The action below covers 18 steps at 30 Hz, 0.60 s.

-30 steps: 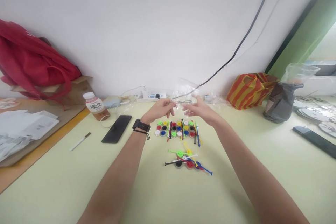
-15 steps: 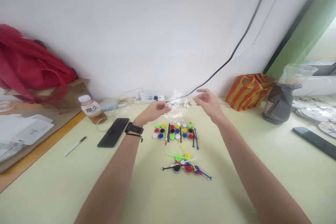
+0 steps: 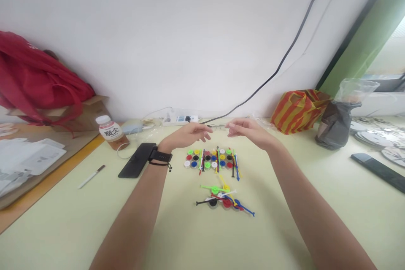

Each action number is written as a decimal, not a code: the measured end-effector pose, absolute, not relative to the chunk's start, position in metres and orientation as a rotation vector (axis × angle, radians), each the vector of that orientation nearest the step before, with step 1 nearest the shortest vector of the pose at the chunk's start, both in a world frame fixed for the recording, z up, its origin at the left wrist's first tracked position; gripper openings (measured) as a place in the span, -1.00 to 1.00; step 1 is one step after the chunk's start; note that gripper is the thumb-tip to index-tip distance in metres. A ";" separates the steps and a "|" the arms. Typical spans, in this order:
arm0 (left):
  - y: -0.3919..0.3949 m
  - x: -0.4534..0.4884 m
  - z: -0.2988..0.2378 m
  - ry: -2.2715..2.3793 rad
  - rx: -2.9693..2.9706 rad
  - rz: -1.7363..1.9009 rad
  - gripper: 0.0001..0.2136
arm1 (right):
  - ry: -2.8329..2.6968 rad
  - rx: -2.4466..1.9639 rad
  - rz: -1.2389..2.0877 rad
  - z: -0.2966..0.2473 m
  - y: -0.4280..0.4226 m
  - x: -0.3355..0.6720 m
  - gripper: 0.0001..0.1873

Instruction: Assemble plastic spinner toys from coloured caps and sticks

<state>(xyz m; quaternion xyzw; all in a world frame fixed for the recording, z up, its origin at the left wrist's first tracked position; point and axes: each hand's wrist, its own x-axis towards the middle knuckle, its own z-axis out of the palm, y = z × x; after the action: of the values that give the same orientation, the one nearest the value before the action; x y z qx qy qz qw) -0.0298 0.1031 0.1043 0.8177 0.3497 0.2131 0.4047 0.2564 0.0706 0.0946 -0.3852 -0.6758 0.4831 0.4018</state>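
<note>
Nearest the person, on the pale yellow-green tabletop (image 3: 79, 228), lies a loose heap of coloured plastic discs and thin pins (image 3: 225, 199), tumbled across one another. Just beyond it sits a tidy grid of coloured plastic discs (image 3: 209, 158), set in rows, with a few pins laid among and beside them.

Above the far edge of that grid hang both hands. The left hand (image 3: 189, 135) has a black watch (image 3: 160, 156) on its wrist. The right hand (image 3: 249, 131) faces it, and their fingertips nearly meet. The fingers are loosely curled and a faint glint shows between them, but I cannot tell whether either hand pinches anything.

To my eye the work is hovering over the sorted rows. Any move down among them would call for a light touch, the pieces lie so close.

Left of the grid are a black phone (image 3: 136, 160) and a white pen (image 3: 91, 176). A small drink bottle (image 3: 109, 131) stands behind them, and a white power strip (image 3: 180, 118) sits against the wall.
</note>
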 end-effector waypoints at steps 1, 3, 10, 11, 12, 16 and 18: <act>0.103 -0.029 0.105 0.869 2.053 0.525 -0.60 | -1.729 -0.939 1.275 0.096 0.069 0.257 -0.53; 0.099 -0.026 0.109 0.831 2.037 0.501 -0.61 | -1.799 -0.860 1.383 0.099 0.066 0.259 -0.49; 0.077 -0.016 0.129 0.790 2.037 0.437 -0.67 | -2.115 -0.631 1.614 0.102 0.060 0.262 -0.36; 0.076 -0.016 0.130 0.777 2.029 0.436 -0.67 | -2.121 -0.587 1.629 0.102 0.060 0.261 -0.33; 0.075 -0.016 0.131 0.763 2.017 0.438 -0.67 | -2.117 -0.545 1.644 0.102 0.060 0.260 -0.30; 0.078 -0.017 0.129 0.718 1.952 0.405 -0.64 | -2.088 -0.500 1.747 0.100 0.059 0.256 -0.14; 0.079 -0.018 0.127 0.708 1.918 0.384 -0.62 | -2.081 -0.509 1.804 0.099 0.058 0.255 -0.07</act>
<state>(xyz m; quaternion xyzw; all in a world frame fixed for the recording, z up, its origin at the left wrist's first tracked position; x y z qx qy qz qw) -0.0179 0.0793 0.1272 0.7952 0.2935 0.1594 0.5061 0.2547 0.0582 0.0992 -0.1792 -0.7323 0.6348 0.1695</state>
